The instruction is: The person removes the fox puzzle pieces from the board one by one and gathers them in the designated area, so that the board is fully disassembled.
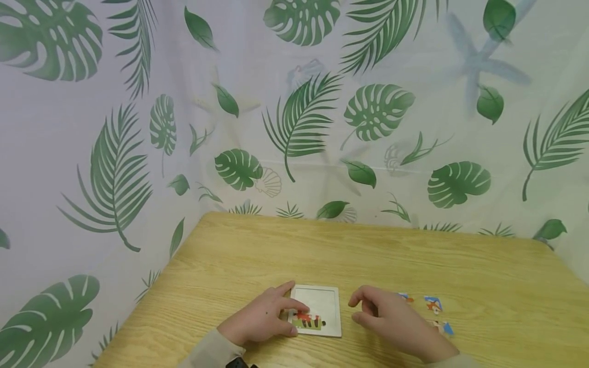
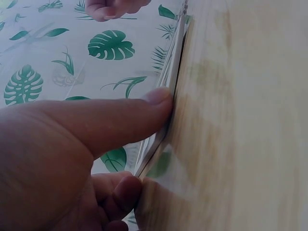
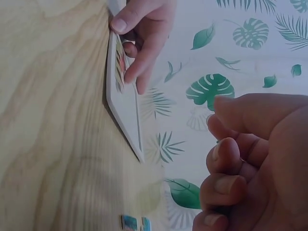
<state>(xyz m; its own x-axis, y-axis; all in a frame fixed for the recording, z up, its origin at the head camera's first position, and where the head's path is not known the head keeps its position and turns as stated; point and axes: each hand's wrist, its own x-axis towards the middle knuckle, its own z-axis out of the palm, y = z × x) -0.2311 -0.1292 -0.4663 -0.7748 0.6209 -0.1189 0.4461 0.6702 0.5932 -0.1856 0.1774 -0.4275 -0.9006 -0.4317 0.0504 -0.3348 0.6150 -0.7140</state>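
Note:
A white square puzzle tray [image 1: 339, 317] lies flat on the table, with a red and green striped picture piece [image 1: 309, 322] along its lower left part. My left hand [image 1: 264, 314] rests over the tray's left side. Its thumb [image 2: 139, 118] lies against the tray's edge, and one fingertip touches the picture area inside. To the right of the tray hovers my right hand [image 1: 391, 319]. Its fingers [image 3: 224, 185] hang loosely curled, and nothing shows between them and the thumb.
Several loose puzzle pieces lie right of the tray: a blue and orange one [image 1: 433, 304], one with a blue corner [image 1: 448, 328], and others partly behind the right hand. The wooden table [image 1: 349, 250] ends at a leaf-printed curtain [image 1: 322, 168] at the back and left.

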